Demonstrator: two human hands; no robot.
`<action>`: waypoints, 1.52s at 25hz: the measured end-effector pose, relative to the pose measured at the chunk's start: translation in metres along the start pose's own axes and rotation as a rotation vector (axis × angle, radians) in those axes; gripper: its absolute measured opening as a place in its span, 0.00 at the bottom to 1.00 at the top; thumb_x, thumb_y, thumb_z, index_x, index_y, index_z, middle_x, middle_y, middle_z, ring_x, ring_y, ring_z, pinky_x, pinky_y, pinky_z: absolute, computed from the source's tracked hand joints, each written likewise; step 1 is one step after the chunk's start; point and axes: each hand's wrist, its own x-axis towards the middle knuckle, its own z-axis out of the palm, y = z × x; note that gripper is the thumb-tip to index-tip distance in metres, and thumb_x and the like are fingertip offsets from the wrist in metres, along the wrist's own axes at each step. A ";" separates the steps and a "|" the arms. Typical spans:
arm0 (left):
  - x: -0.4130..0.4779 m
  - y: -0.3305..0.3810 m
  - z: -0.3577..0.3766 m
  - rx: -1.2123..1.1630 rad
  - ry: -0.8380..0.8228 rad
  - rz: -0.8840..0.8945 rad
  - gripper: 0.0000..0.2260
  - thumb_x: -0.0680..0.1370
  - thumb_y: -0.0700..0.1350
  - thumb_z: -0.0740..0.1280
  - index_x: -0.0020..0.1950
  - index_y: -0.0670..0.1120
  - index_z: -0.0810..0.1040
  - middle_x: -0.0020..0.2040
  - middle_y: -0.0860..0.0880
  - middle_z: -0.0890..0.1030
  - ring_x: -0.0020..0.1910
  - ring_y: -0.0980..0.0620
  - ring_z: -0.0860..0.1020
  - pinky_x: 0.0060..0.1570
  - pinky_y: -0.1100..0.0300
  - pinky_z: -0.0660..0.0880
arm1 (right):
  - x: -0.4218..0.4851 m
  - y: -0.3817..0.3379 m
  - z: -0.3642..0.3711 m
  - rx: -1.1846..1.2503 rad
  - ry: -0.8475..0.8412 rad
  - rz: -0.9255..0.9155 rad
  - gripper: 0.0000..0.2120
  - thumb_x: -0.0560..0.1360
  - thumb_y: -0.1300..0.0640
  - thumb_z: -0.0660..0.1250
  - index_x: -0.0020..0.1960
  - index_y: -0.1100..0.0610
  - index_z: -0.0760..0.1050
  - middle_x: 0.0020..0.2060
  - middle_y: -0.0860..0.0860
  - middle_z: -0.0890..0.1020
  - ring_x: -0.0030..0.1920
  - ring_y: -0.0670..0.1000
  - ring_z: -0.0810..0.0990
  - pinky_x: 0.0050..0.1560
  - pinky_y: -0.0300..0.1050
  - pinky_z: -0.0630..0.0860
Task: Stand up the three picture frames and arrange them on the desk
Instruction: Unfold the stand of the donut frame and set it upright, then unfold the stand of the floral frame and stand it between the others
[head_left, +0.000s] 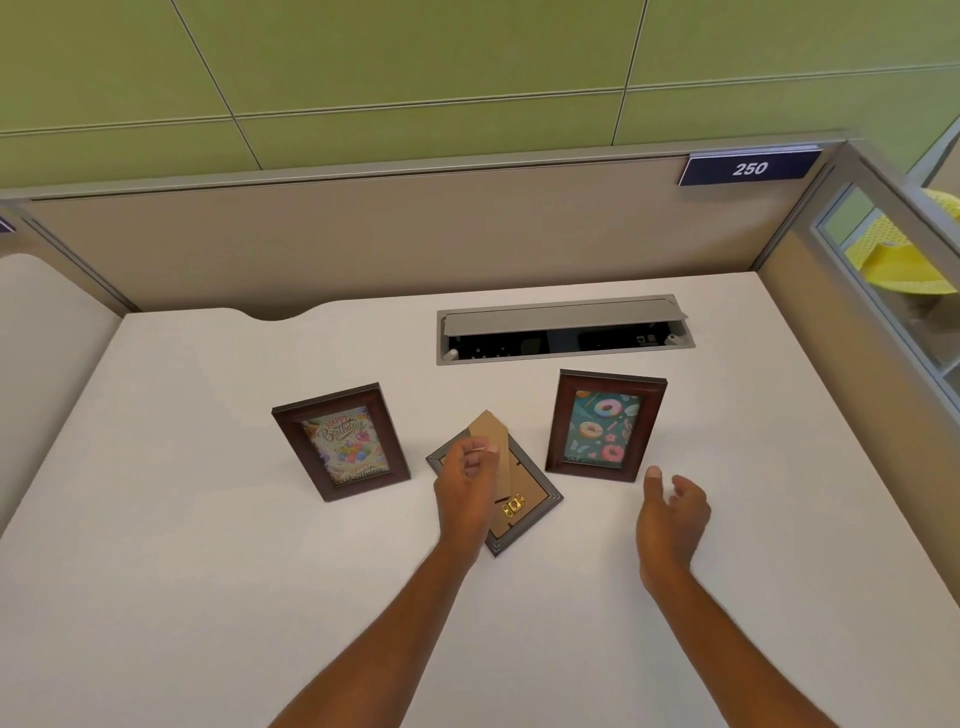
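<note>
I see a cable tray (566, 332) sunk into the surface (208, 519), its lid propped up and dark sockets inside. The white surface sits in a beige cubicle with a sign (749, 168) reading 250. The birthday frame (342, 441) and donut frame (605, 426) stand upright, well apart. Between them the third frame (524, 512) lies face down. My left hand (465, 483) pinches its cardboard stand (493, 441), lifted off the back. My right hand (672, 512) hovers loosely open, grasping nothing, near the donut frame.
</note>
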 end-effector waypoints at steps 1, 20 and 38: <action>-0.004 -0.004 -0.005 0.030 0.033 -0.018 0.06 0.83 0.47 0.70 0.60 0.54 0.83 0.54 0.50 0.86 0.53 0.49 0.84 0.48 0.57 0.81 | -0.009 0.004 0.003 -0.027 -0.039 -0.012 0.24 0.84 0.49 0.71 0.73 0.61 0.75 0.71 0.61 0.78 0.69 0.62 0.79 0.71 0.57 0.76; -0.043 -0.034 -0.034 -0.105 0.117 -0.375 0.23 0.82 0.40 0.73 0.77 0.50 0.77 0.66 0.49 0.80 0.62 0.47 0.81 0.55 0.54 0.84 | -0.060 -0.013 0.048 -0.357 -0.565 -0.263 0.11 0.82 0.58 0.72 0.63 0.58 0.86 0.45 0.40 0.84 0.51 0.46 0.83 0.47 0.36 0.76; -0.048 -0.021 -0.062 -0.070 -0.027 -0.179 0.19 0.86 0.35 0.61 0.68 0.55 0.82 0.65 0.50 0.84 0.61 0.53 0.81 0.53 0.57 0.81 | -0.069 -0.037 0.056 -0.032 -0.762 -0.098 0.17 0.83 0.58 0.73 0.71 0.51 0.82 0.61 0.51 0.84 0.58 0.51 0.85 0.46 0.43 0.85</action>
